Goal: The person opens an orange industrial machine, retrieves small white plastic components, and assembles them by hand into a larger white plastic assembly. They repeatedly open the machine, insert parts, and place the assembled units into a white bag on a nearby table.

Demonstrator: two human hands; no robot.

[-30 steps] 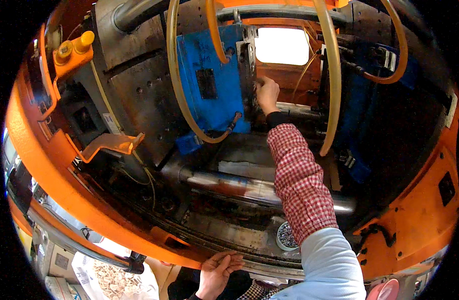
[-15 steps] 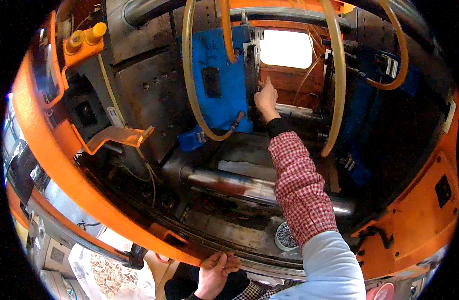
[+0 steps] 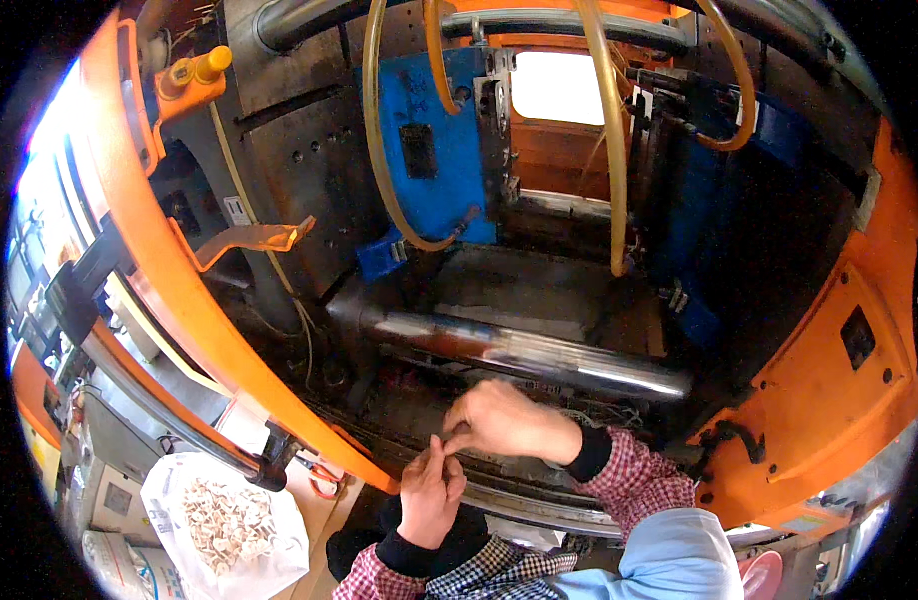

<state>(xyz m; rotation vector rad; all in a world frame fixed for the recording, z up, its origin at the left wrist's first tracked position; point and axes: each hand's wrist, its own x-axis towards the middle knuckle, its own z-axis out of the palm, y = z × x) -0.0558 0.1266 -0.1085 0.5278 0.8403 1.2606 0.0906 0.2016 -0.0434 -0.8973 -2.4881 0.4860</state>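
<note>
My right hand [image 3: 509,420] is bent over the front edge of an open machine, its fingertips pinched together and slightly blurred. Just below it, my left hand [image 3: 429,503] holds its thumb and fingers closed, meeting the right fingertips. Whatever lies between the fingers is too small or hidden to make out. Behind the hands runs a thick shiny metal bar [image 3: 529,352]. Farther in stands a blue mould block [image 3: 434,150] with a dark steel face [image 3: 497,120] on its right side.
Yellowish hoses [image 3: 377,130] hang into the machine. An orange door frame [image 3: 194,290] curves along the left, with a bent orange bracket [image 3: 254,240] inside. A white bag [image 3: 289,560] of small pale pieces stands lower left, beside red-handled cutters [image 3: 324,482]. A second blue block [image 3: 714,210] is at right.
My right hand has come back from beside the blue mould block to the front edge. My left hand has left the door's edge, and the two now meet fingertip to fingertip.
</note>
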